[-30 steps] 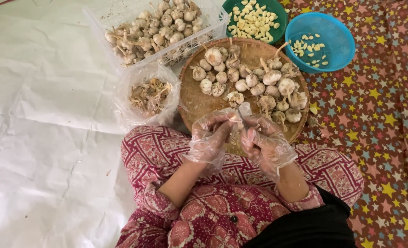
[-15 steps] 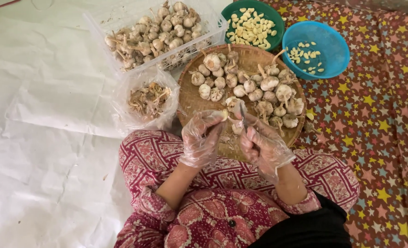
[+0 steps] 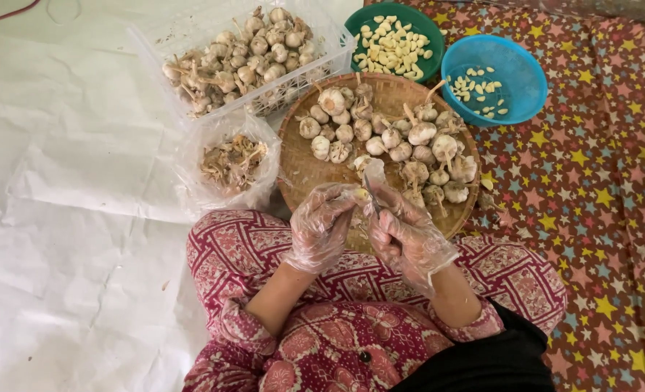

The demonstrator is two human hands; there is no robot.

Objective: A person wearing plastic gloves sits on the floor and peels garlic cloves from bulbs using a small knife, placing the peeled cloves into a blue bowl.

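Both hands wear clear plastic gloves and meet over the near edge of a round woven tray [image 3: 301, 170] that holds several garlic bulbs [image 3: 399, 138]. My left hand [image 3: 322, 225] pinches a small garlic clove [image 3: 363, 194] at its fingertips. My right hand [image 3: 404, 234] closes on the same clove from the right, with a slim blade-like piece sticking up from its fingers; I cannot tell what it is. My patterned red knees lie under the hands.
A white plastic crate [image 3: 330, 62] of unpeeled garlic stands at the back. A clear bag of skins [image 3: 228, 163] sits left of the tray. A green bowl [image 3: 359, 22] holds peeled cloves, a blue bowl [image 3: 518, 80] fewer. White sheet left, star-patterned mat right.
The hands stay together on the clove over the tray's near edge, with small finger movements. The view has shifted slightly.
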